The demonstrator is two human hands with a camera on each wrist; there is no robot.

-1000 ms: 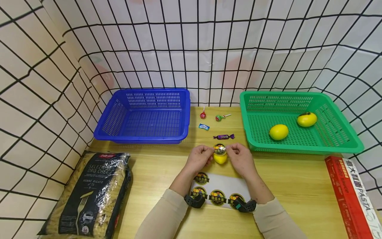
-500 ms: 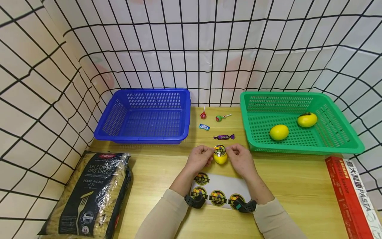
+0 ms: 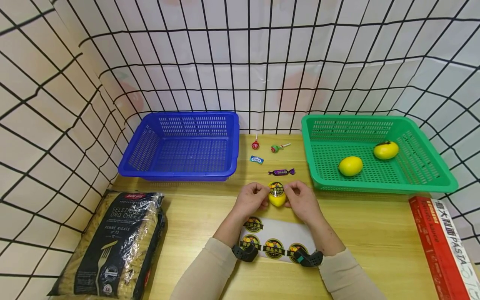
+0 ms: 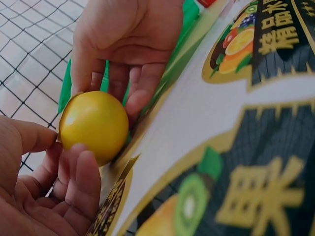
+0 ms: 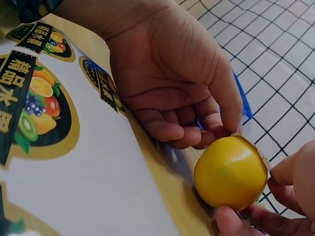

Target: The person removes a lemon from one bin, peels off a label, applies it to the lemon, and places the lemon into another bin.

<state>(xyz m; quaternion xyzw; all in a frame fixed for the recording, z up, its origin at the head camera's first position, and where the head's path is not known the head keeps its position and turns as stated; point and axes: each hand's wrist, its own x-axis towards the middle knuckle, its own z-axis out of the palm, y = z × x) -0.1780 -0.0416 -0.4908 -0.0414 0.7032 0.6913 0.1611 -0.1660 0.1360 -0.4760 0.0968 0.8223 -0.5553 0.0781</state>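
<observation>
A small yellow lemon (image 3: 277,198) rests on the wooden table (image 3: 195,225) between both hands. A round black-and-gold sticker (image 3: 276,188) lies over its top. My left hand (image 3: 252,198) pinches the sticker's left edge against the lemon (image 4: 93,125); my right hand (image 3: 301,199) pinches its right edge, with fingers curled round the fruit (image 5: 230,172). Just in front of my wrists lies a white sticker sheet (image 3: 279,233) with several more round labels.
An empty blue basket (image 3: 180,146) stands at the back left. A green basket (image 3: 375,175) at the right holds two lemons (image 3: 350,165). Lollipops and wrapped candies (image 3: 281,171) lie between the baskets. A pasta bag (image 3: 112,241) sits at left, a red pasta box (image 3: 442,246) at right.
The sticker has come down a little onto the lemon's top as both hands drew in slightly. Nothing else moved.
</observation>
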